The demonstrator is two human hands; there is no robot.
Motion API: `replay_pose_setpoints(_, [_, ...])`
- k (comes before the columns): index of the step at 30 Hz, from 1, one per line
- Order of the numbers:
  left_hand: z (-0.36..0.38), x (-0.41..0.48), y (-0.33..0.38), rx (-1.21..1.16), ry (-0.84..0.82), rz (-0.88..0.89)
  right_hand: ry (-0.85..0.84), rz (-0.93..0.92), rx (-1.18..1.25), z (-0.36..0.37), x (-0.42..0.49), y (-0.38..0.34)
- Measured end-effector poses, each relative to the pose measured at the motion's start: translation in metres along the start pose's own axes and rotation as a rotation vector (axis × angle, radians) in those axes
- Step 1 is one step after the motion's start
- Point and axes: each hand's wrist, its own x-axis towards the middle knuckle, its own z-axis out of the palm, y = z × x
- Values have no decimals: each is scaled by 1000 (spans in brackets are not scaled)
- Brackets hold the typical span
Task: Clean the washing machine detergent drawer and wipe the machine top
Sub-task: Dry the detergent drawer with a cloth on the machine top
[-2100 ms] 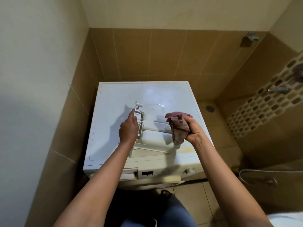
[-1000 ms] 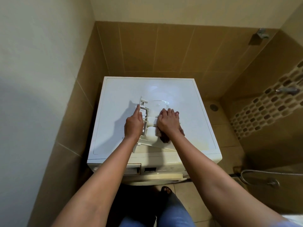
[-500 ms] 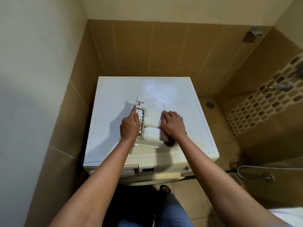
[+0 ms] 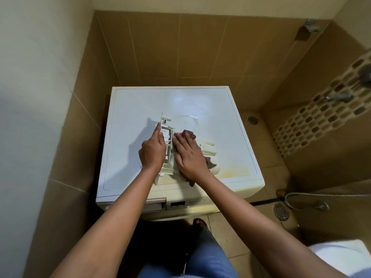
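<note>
Drawer (image 4: 208,150) is out of the machine and lies flat on the machine top (image 4: 140,109), front-centre. Left grip (image 4: 152,151) curls on the drawer's left wall, index finger laid along it, bracing. Right grip (image 4: 189,157) is spread flat, fingers straight, pressing the cloth (image 4: 190,133) into a compartment. Drawer looks like light, stiff, thin plastic and will likely skate on the glossy top. Hold it by the side walls, not the thin rear tabs. Cloth is soft and bunches. Yellowish stain (image 4: 234,171) at front right not yet wiped.

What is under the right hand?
A dark red cloth, pressed flat by the right hand into the drawer, which lies on the machine top. Only the cloth's edges show around the hand; the drawer compartments beneath are covered.
</note>
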Motion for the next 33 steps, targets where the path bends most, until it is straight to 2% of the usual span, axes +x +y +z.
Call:
replay_pose_setpoints(2, [0, 0, -1, 24, 3, 33, 11, -86, -80, -2, -29, 18])
replay_pose_setpoints(4, [-1, 0, -3, 25, 1, 63, 26, -81, -129, -9, -40, 38])
replay_pose_setpoints(8, [-3, -1, 0, 11, -10, 85, -13, 248, -99, -20, -14, 52])
replay_pose_setpoints(10, [-5, -2, 2, 20, -16, 84, 35, 398, -66, -20, 9, 53])
replay_pose_setpoints(13, [-5, -4, 3, 49, -24, 62, -13, 617, 108, -30, 40, 58])
replay_pose_setpoints(16, [-5, -5, 4, 44, -16, 22, -102, 710, 187, -32, 50, 64])
replay_pose_setpoints(19, [-6, -7, 7, 18, -23, -28, 68, 556, 44, -21, 33, 55])
replay_pose_setpoints(22, [-6, -9, 11, -29, -58, -32, 29, 397, -181, -4, 6, 48])
replay_pose_setpoints(29, [-9, -7, 11, -165, -111, -60, 48, 218, -187, 15, -19, -30])
replay_pose_setpoints(33, [-9, -7, 9, -192, -104, -56, 34, 113, -231, 21, -29, -32])
